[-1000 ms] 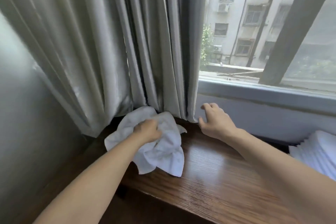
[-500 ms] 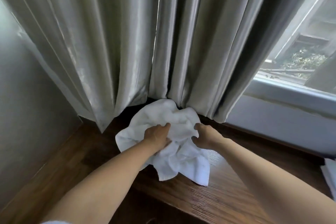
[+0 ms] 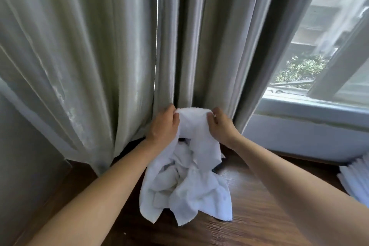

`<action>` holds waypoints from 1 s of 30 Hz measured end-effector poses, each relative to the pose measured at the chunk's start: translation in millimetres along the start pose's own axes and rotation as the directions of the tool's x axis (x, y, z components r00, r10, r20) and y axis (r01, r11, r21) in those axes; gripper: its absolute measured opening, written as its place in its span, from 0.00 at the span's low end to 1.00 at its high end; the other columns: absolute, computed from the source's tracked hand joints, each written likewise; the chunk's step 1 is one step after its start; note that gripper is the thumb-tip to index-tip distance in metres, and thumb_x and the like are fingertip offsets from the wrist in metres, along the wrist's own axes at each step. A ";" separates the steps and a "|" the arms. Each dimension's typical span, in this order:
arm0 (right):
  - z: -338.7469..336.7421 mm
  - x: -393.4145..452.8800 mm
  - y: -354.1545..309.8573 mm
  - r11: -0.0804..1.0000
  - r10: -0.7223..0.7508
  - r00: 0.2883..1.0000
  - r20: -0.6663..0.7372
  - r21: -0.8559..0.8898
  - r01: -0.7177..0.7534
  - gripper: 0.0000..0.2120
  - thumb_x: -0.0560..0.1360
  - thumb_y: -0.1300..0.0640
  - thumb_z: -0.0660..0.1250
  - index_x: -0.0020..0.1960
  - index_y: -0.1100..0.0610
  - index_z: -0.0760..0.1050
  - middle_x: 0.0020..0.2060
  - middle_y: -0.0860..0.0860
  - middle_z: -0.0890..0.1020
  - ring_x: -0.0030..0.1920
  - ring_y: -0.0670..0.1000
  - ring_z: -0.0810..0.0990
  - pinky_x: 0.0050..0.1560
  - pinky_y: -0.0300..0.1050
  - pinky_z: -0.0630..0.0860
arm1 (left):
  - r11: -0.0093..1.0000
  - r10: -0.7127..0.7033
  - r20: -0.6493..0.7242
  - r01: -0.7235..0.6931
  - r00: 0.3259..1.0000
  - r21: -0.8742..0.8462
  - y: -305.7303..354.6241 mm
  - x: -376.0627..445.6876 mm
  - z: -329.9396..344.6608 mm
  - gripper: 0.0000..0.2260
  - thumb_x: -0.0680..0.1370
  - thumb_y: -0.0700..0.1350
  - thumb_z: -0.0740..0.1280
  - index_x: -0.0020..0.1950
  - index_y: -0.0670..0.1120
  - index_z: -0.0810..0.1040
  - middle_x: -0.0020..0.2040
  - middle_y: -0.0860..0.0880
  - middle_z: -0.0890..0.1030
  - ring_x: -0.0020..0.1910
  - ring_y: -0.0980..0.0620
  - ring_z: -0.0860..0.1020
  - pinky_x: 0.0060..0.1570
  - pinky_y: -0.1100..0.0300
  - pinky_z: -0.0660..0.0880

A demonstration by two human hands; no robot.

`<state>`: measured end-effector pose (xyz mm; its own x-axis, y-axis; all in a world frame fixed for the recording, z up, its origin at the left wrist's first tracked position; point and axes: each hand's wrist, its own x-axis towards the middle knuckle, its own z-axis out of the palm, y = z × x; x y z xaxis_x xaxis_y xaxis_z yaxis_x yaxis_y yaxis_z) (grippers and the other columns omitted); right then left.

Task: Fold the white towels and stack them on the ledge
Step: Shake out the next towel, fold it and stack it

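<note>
A person's left hand (image 3: 164,126) and right hand (image 3: 220,126) each pinch the top edge of a crumpled white towel (image 3: 189,175), lifting it before grey curtains (image 3: 99,56) while its lower folds bunch on the wooden ledge (image 3: 259,195). With the cloth tangled, a shake-out could snag the curtain, or uneven corners could skew the fold. Folded towels (image 3: 355,181) sit far right.

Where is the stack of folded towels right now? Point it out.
In the head view, the stack of folded towels sits at the far right edge on the wooden ledge, below the window, right of the right hand.
</note>
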<state>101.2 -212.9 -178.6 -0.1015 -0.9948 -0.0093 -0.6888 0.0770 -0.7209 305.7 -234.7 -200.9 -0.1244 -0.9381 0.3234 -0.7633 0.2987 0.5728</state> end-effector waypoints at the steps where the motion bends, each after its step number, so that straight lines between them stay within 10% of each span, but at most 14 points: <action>1: -13.4 2.5 -15.3 0.999 -0.012 1.000 -0.018 0.038 0.013 0.16 0.86 0.50 0.55 0.54 0.63 0.71 0.38 0.54 0.75 0.38 0.56 0.74 0.37 0.48 0.67 | 1.000 -0.003 -0.011 0.002 1.000 -0.028 7.2 2.8 -5.8 0.09 0.85 0.46 0.60 0.47 0.43 0.71 0.41 0.45 0.78 0.38 0.45 0.76 0.36 0.55 0.64; 7: -68.2 4.3 -74.8 0.978 -0.084 0.995 -0.052 0.187 0.092 0.16 0.84 0.50 0.61 0.40 0.56 0.70 0.32 0.49 0.72 0.31 0.49 0.70 0.31 0.42 0.65 | 0.925 0.069 0.089 -0.030 0.994 -0.379 57.6 -15.4 -35.3 0.20 0.81 0.64 0.60 0.68 0.55 0.66 0.53 0.62 0.80 0.48 0.59 0.83 0.41 0.59 0.79; 11: -86.8 7.0 -101.4 0.942 -0.118 0.990 -0.074 0.307 0.135 0.10 0.83 0.50 0.64 0.51 0.57 0.77 0.41 0.52 0.80 0.41 0.52 0.79 0.44 0.47 0.78 | 0.890 0.168 0.104 -0.105 0.980 -0.444 67.5 -27.7 -39.9 0.42 0.70 0.69 0.72 0.77 0.56 0.59 0.71 0.59 0.72 0.66 0.60 0.75 0.58 0.60 0.76; 16: -86.7 5.1 -132.7 0.890 -0.235 0.970 -0.063 0.388 0.241 0.09 0.81 0.50 0.68 0.55 0.56 0.76 0.49 0.53 0.81 0.50 0.55 0.81 0.51 0.52 0.80 | 0.949 0.053 -0.232 -0.121 0.971 -0.291 76.4 -13.4 -55.6 0.15 0.79 0.38 0.67 0.63 0.50 0.73 0.48 0.59 0.81 0.49 0.49 0.82 0.43 0.53 0.77; 20: -78.4 -15.6 -126.3 0.834 -0.300 0.952 0.053 0.499 0.235 0.22 0.77 0.41 0.69 0.63 0.54 0.72 0.56 0.50 0.80 0.55 0.50 0.81 0.53 0.48 0.80 | 0.940 -0.060 -0.366 -0.071 0.929 -0.334 89.2 5.0 -93.5 0.08 0.83 0.40 0.64 0.61 0.48 0.71 0.44 0.61 0.78 0.41 0.64 0.79 0.34 0.70 0.73; 23: -63.7 -19.7 -102.2 0.903 -0.357 0.886 0.296 0.351 0.247 0.31 0.75 0.53 0.77 0.71 0.54 0.64 0.62 0.41 0.75 0.62 0.42 0.76 0.62 0.34 0.73 | 0.916 -0.127 -0.401 -0.047 0.907 -0.397 99.7 23.5 -123.4 0.07 0.81 0.40 0.64 0.57 0.49 0.71 0.45 0.60 0.77 0.42 0.64 0.77 0.37 0.73 0.70; 26: -42.1 -14.2 -95.1 0.924 -0.363 0.863 0.351 0.257 0.284 0.52 0.68 0.43 0.81 0.81 0.45 0.53 0.75 0.40 0.66 0.75 0.46 0.67 0.76 0.52 0.67 | 0.857 -0.165 -0.358 -0.046 0.919 -0.513 116.7 38.0 -147.4 0.08 0.78 0.42 0.68 0.55 0.51 0.74 0.48 0.57 0.79 0.48 0.57 0.80 0.47 0.62 0.77; 30: -36.4 -4.6 -117.8 0.812 -0.478 0.873 0.099 0.430 0.396 0.32 0.71 0.31 0.72 0.72 0.36 0.68 0.64 0.37 0.79 0.63 0.47 0.79 0.65 0.59 0.78 | 0.862 -0.076 -0.336 -0.108 0.939 -0.495 146.3 49.4 -178.9 0.09 0.75 0.47 0.72 0.53 0.54 0.77 0.50 0.54 0.83 0.50 0.52 0.83 0.46 0.55 0.81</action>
<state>156.7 -215.0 -68.4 0.3114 -0.9117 0.2679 -0.2904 -0.3597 -0.8867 301.2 -205.9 33.6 0.1537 -0.8444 0.5132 -0.3311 0.4453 0.8319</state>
